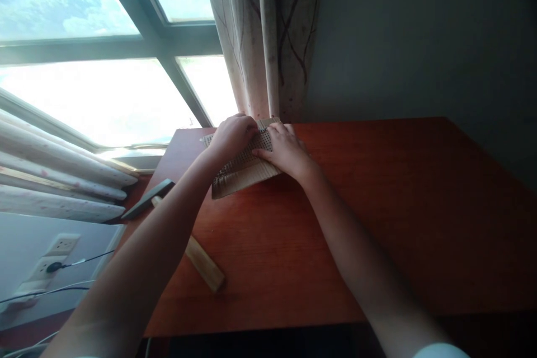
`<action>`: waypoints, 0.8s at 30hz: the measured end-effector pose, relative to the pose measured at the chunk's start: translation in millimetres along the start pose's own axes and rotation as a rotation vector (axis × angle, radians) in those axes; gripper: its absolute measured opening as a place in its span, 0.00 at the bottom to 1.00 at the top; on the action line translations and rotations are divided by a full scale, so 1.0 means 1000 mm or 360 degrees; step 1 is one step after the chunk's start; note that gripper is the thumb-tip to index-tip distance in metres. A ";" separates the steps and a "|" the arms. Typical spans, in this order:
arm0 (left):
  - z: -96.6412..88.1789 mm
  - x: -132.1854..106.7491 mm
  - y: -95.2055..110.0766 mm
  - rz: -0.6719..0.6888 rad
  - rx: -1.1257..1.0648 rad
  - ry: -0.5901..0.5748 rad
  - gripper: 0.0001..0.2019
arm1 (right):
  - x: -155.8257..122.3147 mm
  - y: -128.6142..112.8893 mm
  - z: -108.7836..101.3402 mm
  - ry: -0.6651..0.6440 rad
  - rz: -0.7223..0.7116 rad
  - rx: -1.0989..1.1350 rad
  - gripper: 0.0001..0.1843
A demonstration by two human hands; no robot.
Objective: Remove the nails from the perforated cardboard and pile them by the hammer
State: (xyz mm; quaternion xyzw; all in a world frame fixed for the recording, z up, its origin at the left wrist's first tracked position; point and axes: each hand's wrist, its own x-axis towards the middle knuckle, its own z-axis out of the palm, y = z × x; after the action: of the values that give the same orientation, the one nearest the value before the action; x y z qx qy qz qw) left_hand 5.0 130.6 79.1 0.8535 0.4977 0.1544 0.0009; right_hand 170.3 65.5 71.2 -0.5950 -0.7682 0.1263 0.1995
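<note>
Head view, sole camera, seen from my remote station; clock directions taken from the middle of the picture.

Item: cardboard piece (245,178), creased, with a dotted, grid-like face; just off the centre toward nine, on the red-brown table (390,218). Its near edge appears tilted.

Handling note, my judgement: steady the sheet with one hand and work the creased part with the other, in small, even pressure, so that the dotted face does not buckle or tear. I would keep both wrists low and the near edge supported by the table.

Item: left hand (235,133), toward eleven, on the cardboard's far left part; fingers bent inward, fingertips partly hidden. Whether they pinch the sheet I cannot tell.

Item: right hand (289,148), toward one, laid on the cardboard's right part; thumb and fingers parted, the dotted face showing between them. The two hands are near each other, not clasped.

Item: hammer (205,264), toward eight, its handle crossing beneath the left forearm; neither hand touches it.

Surroundings: window (104,89) toward ten; curtain (239,28) toward twelve; wall socket (62,245) toward eight.
</note>
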 end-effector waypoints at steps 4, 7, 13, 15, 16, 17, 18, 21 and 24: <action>0.000 -0.002 0.002 -0.0025 -0.0117 0.0113 0.12 | 0.000 0.000 -0.001 -0.0010 -0.0002 -0.0005 0.31; -0.003 -0.001 0.003 -0.0014 -0.0197 0.0233 0.10 | 0.000 0.000 -0.001 -0.0022 -0.0007 -0.0009 0.31; -0.021 0.011 -0.004 -0.0113 -0.0395 0.0606 0.05 | -0.001 0.000 -0.002 -0.0028 -0.0007 -0.0023 0.33; -0.033 0.009 -0.007 -0.0181 -0.0531 0.0673 0.04 | -0.001 0.000 -0.003 -0.0023 -0.0004 -0.0015 0.33; -0.039 0.005 -0.007 -0.0197 -0.0608 0.0684 0.04 | -0.001 0.000 -0.003 -0.0023 0.0000 -0.0011 0.33; -0.045 -0.002 -0.007 -0.0201 -0.0684 0.0685 0.03 | -0.001 0.000 -0.002 -0.0025 0.0002 -0.0007 0.33; -0.050 -0.010 -0.006 -0.0191 -0.0755 0.0687 0.04 | -0.001 0.000 -0.002 -0.0027 0.0002 -0.0004 0.33; -0.063 -0.046 -0.009 -0.0217 -0.0865 0.0692 0.05 | -0.001 0.000 -0.001 -0.0021 -0.0004 0.0003 0.34; -0.067 -0.086 -0.021 -0.0378 -0.0691 0.0662 0.06 | 0.000 0.001 0.000 -0.0008 -0.0009 0.0011 0.33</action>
State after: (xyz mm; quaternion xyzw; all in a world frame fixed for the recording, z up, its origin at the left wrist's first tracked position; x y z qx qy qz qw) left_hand -69.6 58.1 117.7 0.7194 0.5389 0.4269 0.0994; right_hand 171.2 65.3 71.2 -0.5919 -0.7699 0.1299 0.1999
